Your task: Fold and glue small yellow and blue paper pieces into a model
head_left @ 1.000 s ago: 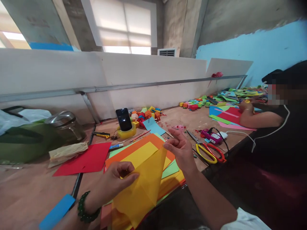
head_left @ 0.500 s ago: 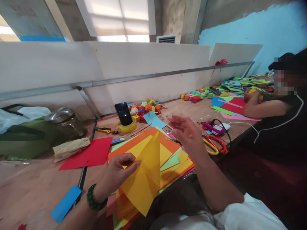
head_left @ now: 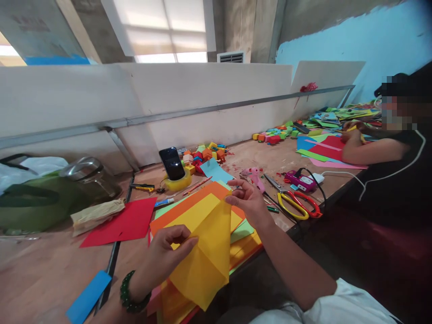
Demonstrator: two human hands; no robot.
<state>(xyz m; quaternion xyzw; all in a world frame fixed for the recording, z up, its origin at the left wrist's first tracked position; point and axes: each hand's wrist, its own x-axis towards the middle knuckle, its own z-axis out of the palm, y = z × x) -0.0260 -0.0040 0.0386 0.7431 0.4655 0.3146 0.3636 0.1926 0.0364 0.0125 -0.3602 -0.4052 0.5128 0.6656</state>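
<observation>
A creased yellow paper point(head_left: 211, 245) hangs between my hands, above a stack of coloured sheets. My left hand point(head_left: 172, 252), with a green bead bracelet at the wrist, pinches its left edge between thumb and fingers. At the top corner of the same paper, my right hand point(head_left: 248, 200) has its thumb and fingers closed on it. Beneath lie an orange sheet point(head_left: 162, 221) and a green sheet point(head_left: 242, 231), along with more yellow ones.
Scissors point(head_left: 292, 204), a pink glue gun point(head_left: 254, 177) and a purple power strip point(head_left: 300, 180) lie to the right. Behind stands a phone point(head_left: 172, 163) near paper cubes point(head_left: 207, 154). A person point(head_left: 381, 150) works at far right; a jar point(head_left: 91, 177) stands left.
My right hand has moved down and left and taken hold of the paper's top corner. The glue gun and the scissors' blades have come into view. The whole view has shifted slightly.
</observation>
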